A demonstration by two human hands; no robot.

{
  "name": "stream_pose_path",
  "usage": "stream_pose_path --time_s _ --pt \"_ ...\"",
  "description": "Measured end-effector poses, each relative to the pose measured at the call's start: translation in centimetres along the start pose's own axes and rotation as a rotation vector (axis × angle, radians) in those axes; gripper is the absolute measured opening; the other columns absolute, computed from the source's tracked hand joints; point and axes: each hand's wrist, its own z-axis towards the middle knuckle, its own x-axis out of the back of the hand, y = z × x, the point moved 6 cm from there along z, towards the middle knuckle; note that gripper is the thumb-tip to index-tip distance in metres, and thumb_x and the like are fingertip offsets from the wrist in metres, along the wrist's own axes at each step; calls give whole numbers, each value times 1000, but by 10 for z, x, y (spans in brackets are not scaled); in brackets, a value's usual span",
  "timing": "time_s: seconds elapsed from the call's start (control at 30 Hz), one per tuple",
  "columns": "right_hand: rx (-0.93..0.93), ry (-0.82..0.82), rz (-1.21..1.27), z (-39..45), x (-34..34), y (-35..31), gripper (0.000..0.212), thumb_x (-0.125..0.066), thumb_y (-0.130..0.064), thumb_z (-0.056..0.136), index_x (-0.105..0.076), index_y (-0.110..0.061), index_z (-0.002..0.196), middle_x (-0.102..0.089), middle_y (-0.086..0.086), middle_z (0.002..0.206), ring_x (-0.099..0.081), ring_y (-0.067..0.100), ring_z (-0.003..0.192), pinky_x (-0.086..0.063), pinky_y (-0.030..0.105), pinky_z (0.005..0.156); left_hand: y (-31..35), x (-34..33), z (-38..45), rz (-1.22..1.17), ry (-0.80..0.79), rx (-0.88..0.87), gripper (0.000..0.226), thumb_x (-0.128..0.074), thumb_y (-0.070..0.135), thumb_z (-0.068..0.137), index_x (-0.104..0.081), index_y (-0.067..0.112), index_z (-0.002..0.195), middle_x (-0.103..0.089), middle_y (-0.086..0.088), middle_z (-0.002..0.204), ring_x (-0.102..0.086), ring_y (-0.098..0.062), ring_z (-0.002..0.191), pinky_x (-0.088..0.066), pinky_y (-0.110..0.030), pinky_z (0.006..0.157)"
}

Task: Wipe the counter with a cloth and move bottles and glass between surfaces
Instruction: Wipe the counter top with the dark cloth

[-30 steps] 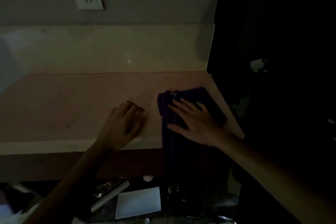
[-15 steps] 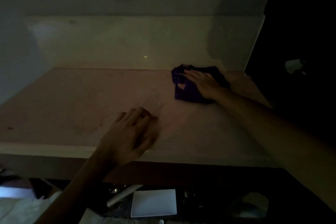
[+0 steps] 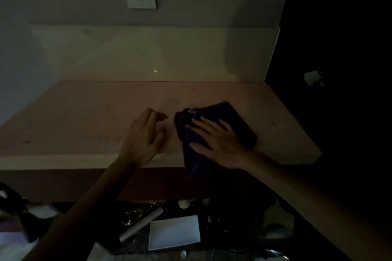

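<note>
A dim kitchen scene seen from above a pale worktop (image 3: 74, 116) set against a wall. Going left to right: the person's left hand (image 3: 142, 142) lies flat on the bare surface near the front edge, fingers straight and relaxed, holding nothing. Just to its right, apart from it by a narrow strip of worktop, sits a dark purple cloth (image 3: 224, 116). The right hand (image 3: 218, 140) presses down on the cloth with fingers spread and straight, a flat-palm grip rather than a pinch. The cloth lies directly under that hand, its long axis running from the far side toward the front edge, where a fold hangs over the lip. The right hand is plainly the nearer one for the next wiping stroke. Half a second earlier the cloth and right hand were far back by the wall; they have since come forward to the front edge, beside the left hand. No bottles or glass can be made out.
</note>
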Motion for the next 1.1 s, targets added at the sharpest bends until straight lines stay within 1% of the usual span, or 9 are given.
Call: stream_pose_path --time_s 0.07,0.17,0.33,0.47,0.57,0.77,0.9,1.0,1.1 --pt "-68 -13 90 -1 -2 -2 69 -3 -74 87 -11 -45 149 -1 -22 160 7 -2 145 5 43 119 -18 8 -5 27 1 16 41 -34 41 96 -52 17 123 -51 0 119 -56 -22 103 -44 -42 87" --pt "-86 46 -1 12 0 -3 79 -4 -82 80 -11 -44 149 -1 -20 160 4 3 147 3 45 118 -38 17 -6 43 -3 37 47 -35 46 94 -53 15 125 -51 -2 120 -55 -22 105 -43 -40 87" --pt "-84 29 -17 98 4 27 72 -15 -77 86 -15 -44 149 -7 -15 161 -3 7 148 -2 45 119 -29 7 -7 183 -117 -135 43 -41 45 94 -56 17 122 -53 -1 118 -55 -22 99 -43 -39 82" --pt "-93 8 -38 195 9 59 68 -19 -73 89 -17 -42 149 -10 -13 161 -6 8 148 -4 42 119 -33 5 -7 225 -120 -140 35 -48 41 95 -58 18 120 -55 0 115 -55 -23 97 -42 -37 80" --pt "-74 0 -52 226 9 65 68 -19 -71 90 -16 -40 150 -10 -12 161 -5 9 148 -3 42 119 -37 5 -6 219 -111 -114 35 -52 39 93 -57 19 121 -53 1 117 -54 -21 97 -39 -33 79" --pt "-130 -71 14 193 6 42 57 -10 -58 97 -8 -39 151 0 -11 162 3 10 148 6 46 119 -38 10 -9 196 -86 -39 41 -46 42 90 -57 18 122 -53 0 118 -56 -21 100 -43 -35 81" --pt "-173 -184 235 137 17 9 86 -3 -80 81 -8 -33 153 4 -9 162 8 10 148 8 51 118 -35 12 -10 170 -65 -33 41 -43 44 90 -56 18 120 -53 0 114 -57 -22 98 -45 -38 79" --pt "-125 -183 55 88 10 -12 104 -22 -88 72 -1 -27 154 11 -6 161 11 14 148 8 53 117 -35 13 -11 150 -30 -17 41 -40 44 92 -55 19 120 -52 1 114 -57 -21 99 -44 -36 80" --pt "-91 -46 -86 54 -4 -27 109 -16 -91 68 -1 -24 153 7 -4 162 9 15 149 6 55 117 -39 13 -12 108 2 23 39 -38 39 92 -53 18 122 -51 1 115 -57 -20 98 -46 -37 83"
